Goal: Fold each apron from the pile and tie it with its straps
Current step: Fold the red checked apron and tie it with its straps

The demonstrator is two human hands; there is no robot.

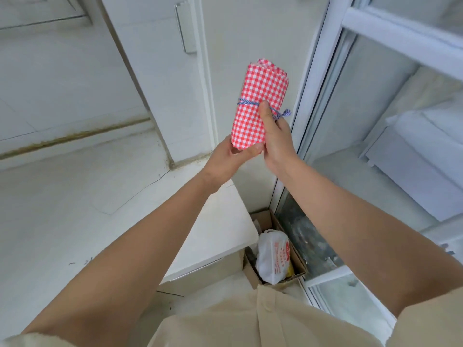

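Apron (pixel 260 96): red-and-white check, rolled into a tight bundle, standing nearly upright with its top leaning a little right. We hold it in the air, in front of a white cabinet door (pixel 155 71) and above the far corner of the desk (pixel 75 196). It touches no surface.

Strap (pixel 246 102): thin blue-and-white cord, wound several times round the middle of the roll. A short knotted end (pixel 285 113) sticks out at the right side.

Left hand (pixel 230 156): cups the lower end of the roll from below and from the left, with its thumb curled across the bottom edge.

Right hand (pixel 278 139): grips the right side, with its thumb lying up the front and the tip pressed on the strap. The other fingers are hidden behind the roll, so we cannot tell how they lie.

On the floor below, between the desk and a glass door frame (pixel 323 71): an open cardboard box (pixel 299 261) holding a white plastic bag (pixel 273 256) with red print.
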